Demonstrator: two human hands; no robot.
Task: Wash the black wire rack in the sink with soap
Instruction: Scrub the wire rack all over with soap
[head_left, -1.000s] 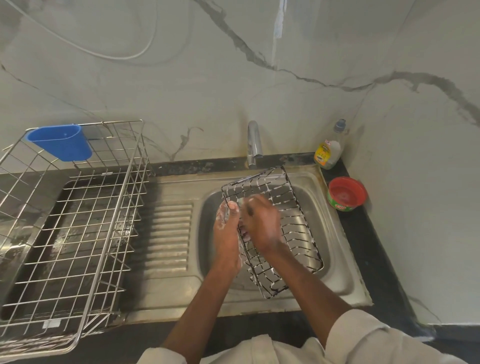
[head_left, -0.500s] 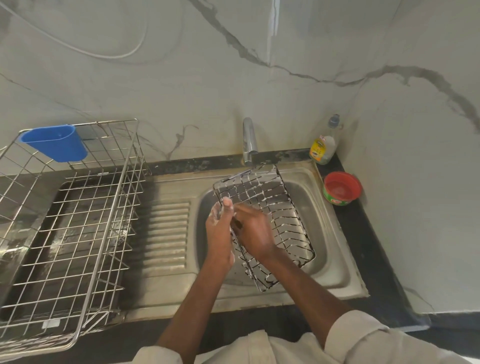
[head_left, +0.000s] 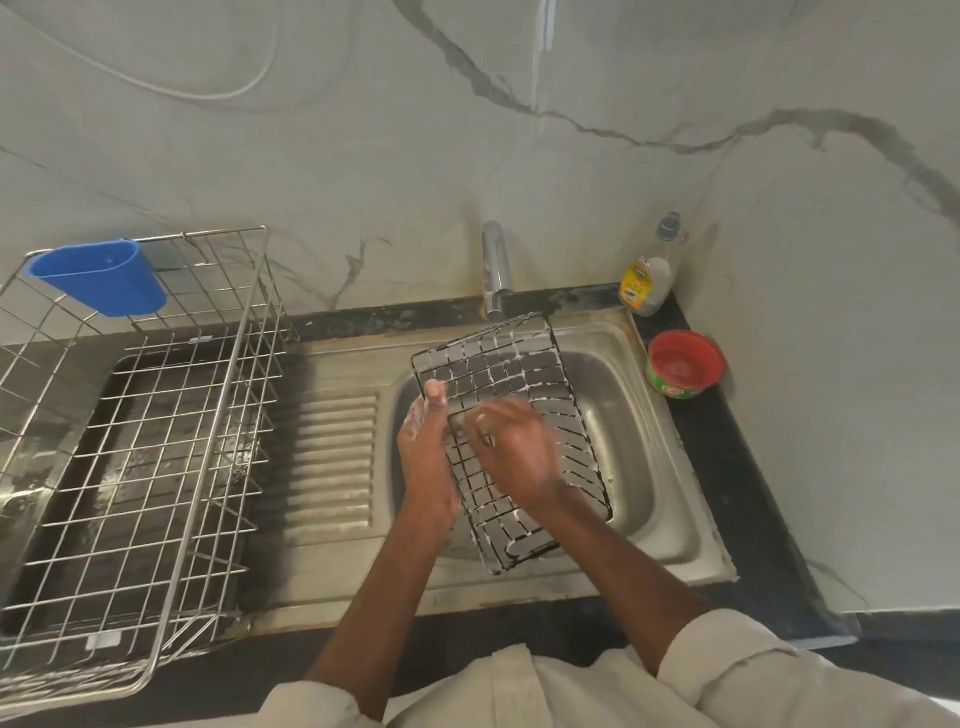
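The black wire rack (head_left: 519, 364) lies tilted in the steel sink (head_left: 670, 467), its wires streaked with white soap foam. Its far end leans up under the tap (head_left: 493, 265). My left hand (head_left: 426, 457) grips the rack's left edge, thumb pointing up and foam on the fingers. Across the middle of the rack lies my right hand (head_left: 519, 452), its soapy fingers stretched out on the wires and blurred by motion. Anything under that palm is hidden.
A dish soap bottle (head_left: 644, 286) stands in the back right corner, with a red tub (head_left: 683, 364) of cleaner in front of it. A large steel dish drainer (head_left: 156, 441) with a blue cup holder (head_left: 104, 283) fills the left side, past the ribbed draining board (head_left: 332, 462).
My right hand has slid back and forth over the rack and its fingers now reach further left. The left hand keeps its grip on the edge. The rack has barely shifted.
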